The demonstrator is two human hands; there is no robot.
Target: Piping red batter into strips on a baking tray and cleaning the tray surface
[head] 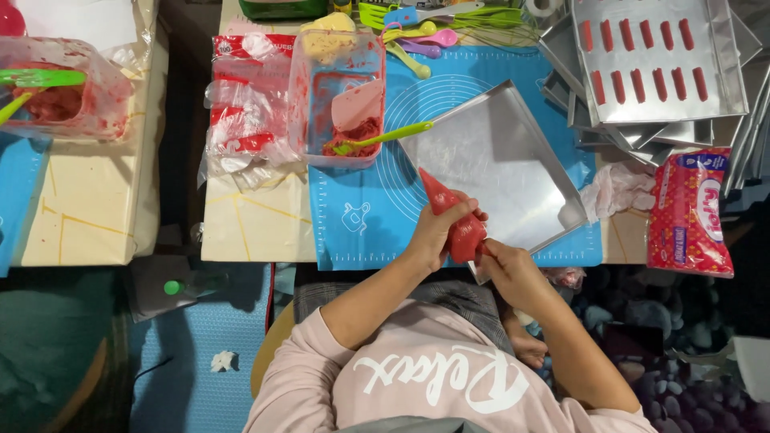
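Both hands are wrapped around a red piping bag (451, 215) at the near edge of the bench (257, 228). The left hand (437, 232) cups the bag's middle, fingers curled around it, while the right hand (507, 265) pinches the twisted back end, fingers pressed tight on it. The bag's pointed tip aims up and to the left, hovering over the corner of an empty metal baking tray (497, 160) that sits tilted on a blue silicone mat (377, 208). Just left of the tray stands a clear plastic tub (337, 96) smeared with red batter, a green spatula (383, 138) resting in it. A second tray (654, 60), well apart at the upper right, carries rows of piped red strips.
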